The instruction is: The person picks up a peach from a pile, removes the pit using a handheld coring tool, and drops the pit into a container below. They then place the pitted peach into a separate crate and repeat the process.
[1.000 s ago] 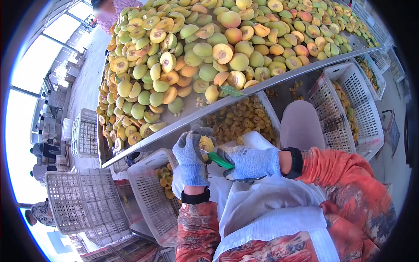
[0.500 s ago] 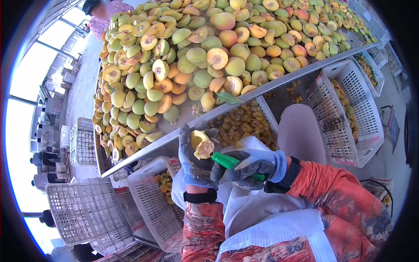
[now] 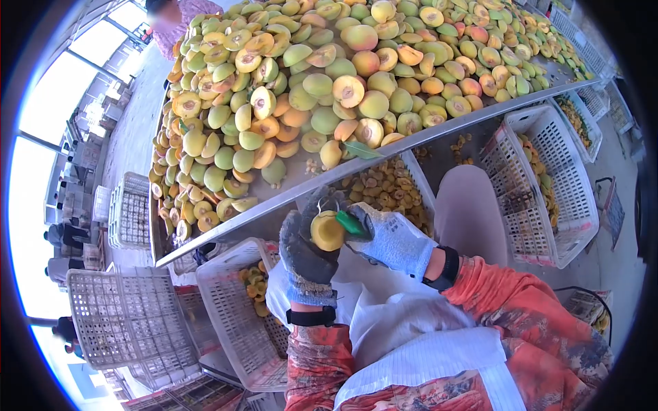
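Observation:
My left hand [image 3: 306, 255], in a grey-blue glove, cups a yellow peach half [image 3: 327, 231] with its cut face up. My right hand [image 3: 392, 241], gloved too, grips a green-handled pitting tool [image 3: 351, 222] whose tip rests against the fruit. Both hands are held just below the metal edge of the table [image 3: 288, 198]. A big heap of green, yellow and red peaches [image 3: 329, 89], many halved, covers that table.
A white crate of cut peach pieces [image 3: 384, 185] sits under the table edge. Another white crate [image 3: 541, 178] stands at right, more crates [image 3: 233, 308] at left and lower left. A white apron [image 3: 418, 322] covers my lap. Another person [image 3: 171, 20] stands at the table's far end.
The peach half now lies smooth and cut face up in my left hand. My right hand has risen and turned, bringing the tool's tip up to the fruit.

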Available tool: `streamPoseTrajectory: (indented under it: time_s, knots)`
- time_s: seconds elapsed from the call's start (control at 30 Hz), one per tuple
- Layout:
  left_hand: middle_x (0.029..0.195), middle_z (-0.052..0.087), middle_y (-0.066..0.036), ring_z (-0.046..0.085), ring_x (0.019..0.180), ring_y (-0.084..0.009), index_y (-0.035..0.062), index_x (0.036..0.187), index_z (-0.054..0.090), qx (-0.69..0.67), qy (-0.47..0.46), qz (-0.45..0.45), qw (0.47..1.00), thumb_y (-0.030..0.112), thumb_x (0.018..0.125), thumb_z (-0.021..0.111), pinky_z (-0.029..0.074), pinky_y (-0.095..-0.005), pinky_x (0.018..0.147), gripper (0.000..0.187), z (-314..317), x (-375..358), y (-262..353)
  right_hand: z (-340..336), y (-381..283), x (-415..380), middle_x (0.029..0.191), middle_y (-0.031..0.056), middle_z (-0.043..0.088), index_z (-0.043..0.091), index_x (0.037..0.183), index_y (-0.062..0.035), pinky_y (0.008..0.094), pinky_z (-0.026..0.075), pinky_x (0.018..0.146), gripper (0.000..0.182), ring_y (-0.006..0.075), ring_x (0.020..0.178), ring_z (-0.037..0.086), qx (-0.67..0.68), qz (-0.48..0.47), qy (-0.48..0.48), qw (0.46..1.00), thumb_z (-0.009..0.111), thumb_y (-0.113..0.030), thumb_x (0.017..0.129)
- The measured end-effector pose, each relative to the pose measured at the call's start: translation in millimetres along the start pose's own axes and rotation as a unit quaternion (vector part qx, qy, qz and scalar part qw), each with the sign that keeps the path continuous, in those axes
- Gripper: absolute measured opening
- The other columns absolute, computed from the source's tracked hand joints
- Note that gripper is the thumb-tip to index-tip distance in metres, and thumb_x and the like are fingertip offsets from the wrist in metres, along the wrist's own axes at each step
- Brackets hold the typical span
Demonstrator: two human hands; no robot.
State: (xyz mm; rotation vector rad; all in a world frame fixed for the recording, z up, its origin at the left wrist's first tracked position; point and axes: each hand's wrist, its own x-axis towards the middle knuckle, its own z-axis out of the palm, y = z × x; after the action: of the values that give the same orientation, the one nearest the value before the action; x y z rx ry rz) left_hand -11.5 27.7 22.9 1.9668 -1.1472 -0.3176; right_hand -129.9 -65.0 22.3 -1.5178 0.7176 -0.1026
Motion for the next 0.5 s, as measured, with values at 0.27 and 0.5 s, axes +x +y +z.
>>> streamPoseTrajectory:
  time_s: [0.27, 0.5]
  knots:
    - [0.104, 0.059, -0.012, 0.060, 0.092, -0.0212, 0.0005, 0.109, 0.050, -0.396, 0.017, -0.099, 0.913, 0.010, 0.087, 0.049, 0.050, -0.0325, 0.078, 0.024, 17, -18, -40, 16, 20, -16, 0.084, 0.0099, 0.059, 0.044, 0.119, -0.0102, 0.0407, 0.046, 0.054, 0.041, 0.0275, 0.063, 0.062, -0.502, -0.223, 0.087, 0.831, 0.052, -0.019, 0.080]
    - [0.096, 0.061, -0.014, 0.058, 0.083, -0.0268, 0.0014, 0.102, 0.054, -0.751, 0.131, -0.293, 0.577, 0.028, 0.084, 0.051, 0.051, -0.0358, 0.072, 0.033, 11, -3, -35, 39, 26, -20, 0.083, 0.0079, 0.058, 0.040, 0.121, -0.0079, 0.0382, 0.046, 0.052, 0.046, 0.0249, 0.064, 0.062, -0.615, -0.278, 0.100, 0.731, 0.052, -0.015, 0.077]
